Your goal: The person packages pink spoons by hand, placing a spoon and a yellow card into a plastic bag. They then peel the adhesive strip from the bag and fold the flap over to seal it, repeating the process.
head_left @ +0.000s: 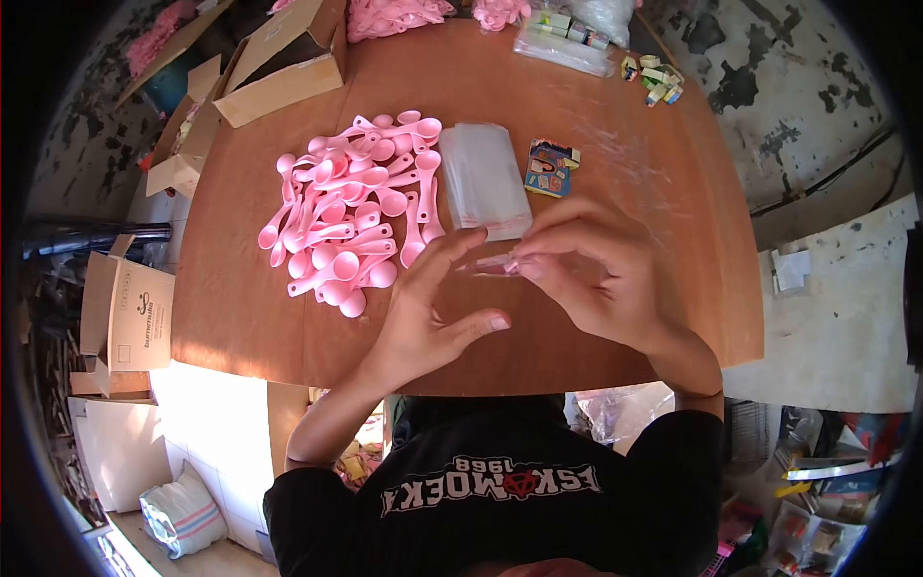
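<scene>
My right hand (pixel 601 274) pinches a clear plastic bag (pixel 492 265), seen nearly edge-on, between thumb and fingertips. Whether anything lies inside it is hard to make out. To its left, my left hand (pixel 428 313) has thumb and fingers spread apart, its fingertips near the bag's other end. Just beyond the hands lies a stack of clear plastic bags (pixel 484 178) with a red line along the near edge. A heap of pink measuring spoons (pixel 341 197) covers the table left of that stack. Right of the stack sits a small blue-and-yellow printed box (pixel 548 171).
The round-edged wooden table (pixel 260 327) carries an open cardboard box (pixel 288 67) at the far left. Bagged pink items (pixel 399 14), plastic packs (pixel 567 43) and several small boxes (pixel 656 79) stand along the far edge. Another carton (pixel 130 308) is left of the table.
</scene>
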A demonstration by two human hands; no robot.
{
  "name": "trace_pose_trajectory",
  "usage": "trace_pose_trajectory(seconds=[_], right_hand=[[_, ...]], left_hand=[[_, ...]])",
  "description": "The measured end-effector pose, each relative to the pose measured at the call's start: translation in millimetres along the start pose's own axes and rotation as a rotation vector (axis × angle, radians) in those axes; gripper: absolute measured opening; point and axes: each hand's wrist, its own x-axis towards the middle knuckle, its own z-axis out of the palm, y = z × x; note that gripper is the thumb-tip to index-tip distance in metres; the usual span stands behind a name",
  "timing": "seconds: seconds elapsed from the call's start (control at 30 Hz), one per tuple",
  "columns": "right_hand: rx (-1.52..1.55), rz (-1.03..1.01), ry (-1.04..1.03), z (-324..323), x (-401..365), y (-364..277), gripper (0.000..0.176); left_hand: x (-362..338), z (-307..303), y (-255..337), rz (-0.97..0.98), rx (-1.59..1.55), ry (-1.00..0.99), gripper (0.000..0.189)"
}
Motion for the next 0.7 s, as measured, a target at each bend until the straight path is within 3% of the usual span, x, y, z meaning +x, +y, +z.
trace_pose_trajectory(seconds=[0.07, 0.13, 0.23, 0.3, 0.33, 0.4, 0.53, 0.6, 0.7], right_hand=[[-0.018, 0.106, -0.08, 8, -1, 12, 0.009], [0.023, 0.147, -0.053, 12, 2, 12, 0.009], [-0.109, 0.029, -0.035, 10, 8, 11, 0.012], [0.109, 0.19, -0.065, 11, 6, 15, 0.02], [0.108, 0.19, -0.061, 11, 4, 16, 0.02], [0.334, 0.447, 0.016, 10, -3, 18, 0.028], [0.42, 0.539, -0.08, 11, -23, 33, 0.026], [0.443, 0.553, -0.062, 14, -27, 34, 0.024], [0.478, 0.574, -0.035, 15, -29, 33, 0.02]], left_hand=[[9, -6, 5, 0.077, 0.327, 0.008, 0.068], [16, -8, 8, 0.051, 0.297, 0.0, 0.065], [17, -7, 6, 0.034, 0.27, -0.099, 0.052], [12, -5, 3, -0.186, 0.035, -0.107, 0.034], [12, -4, 5, -0.185, 0.036, -0.112, 0.034], [11, -4, 9, -0.291, -0.063, -0.054, 0.025], [4, -9, -10, -0.325, -0.049, -0.041, 0.025], [6, -6, -5, -0.286, -0.247, -0.049, 0.026], [9, -6, -4, -0.229, -0.246, -0.028, 0.026]])
